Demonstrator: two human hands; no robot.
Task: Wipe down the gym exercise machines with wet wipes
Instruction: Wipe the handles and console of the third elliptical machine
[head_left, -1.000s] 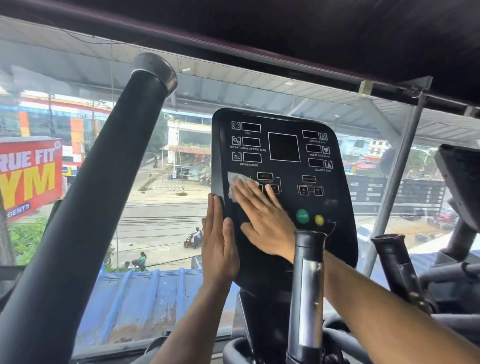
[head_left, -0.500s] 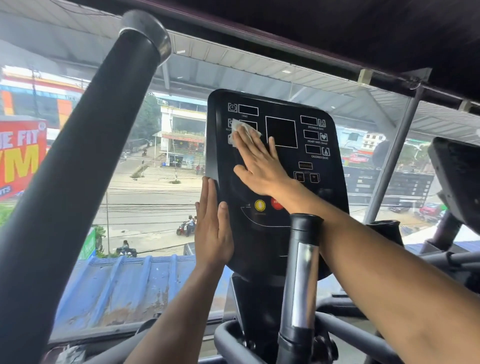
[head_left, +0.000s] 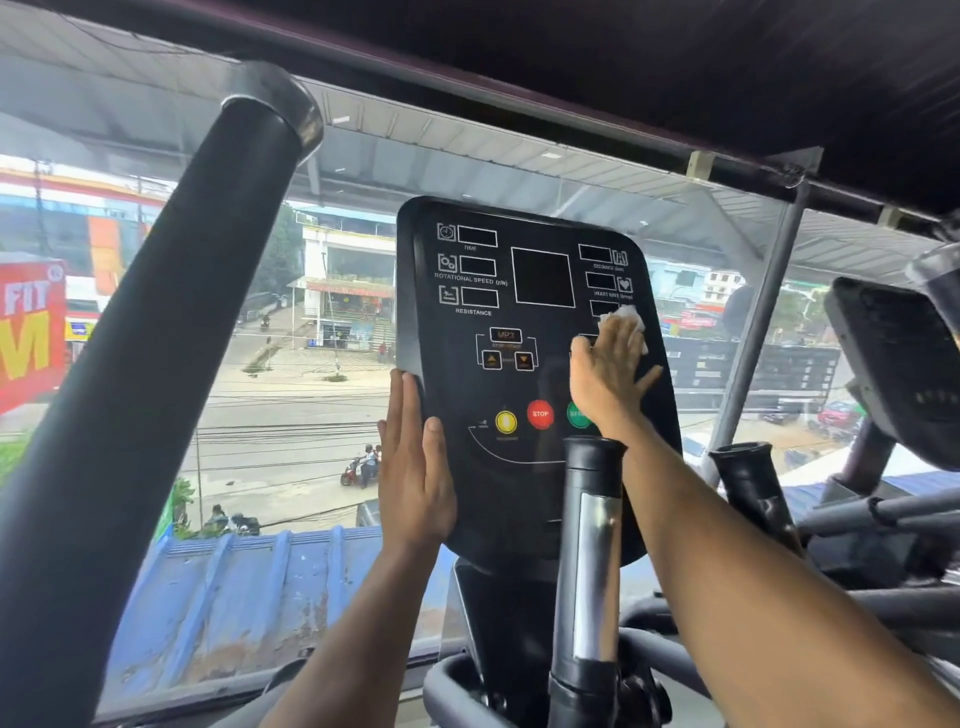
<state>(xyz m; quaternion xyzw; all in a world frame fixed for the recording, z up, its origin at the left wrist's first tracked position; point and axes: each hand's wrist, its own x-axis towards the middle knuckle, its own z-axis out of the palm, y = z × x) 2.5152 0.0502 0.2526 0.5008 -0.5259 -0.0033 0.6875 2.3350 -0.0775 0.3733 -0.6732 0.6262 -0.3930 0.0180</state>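
Right hand flat, fingers straight, pressing white wet wipe against right side of black console, frame centre; left hand open, braced on console's left edge.

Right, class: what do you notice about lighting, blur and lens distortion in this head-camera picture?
Head view: bright daylight through the window behind leaves the console dark and backlit; the near handlebar bulges, wide-angle stretched; the wet wipe under the right hand is slightly soft.
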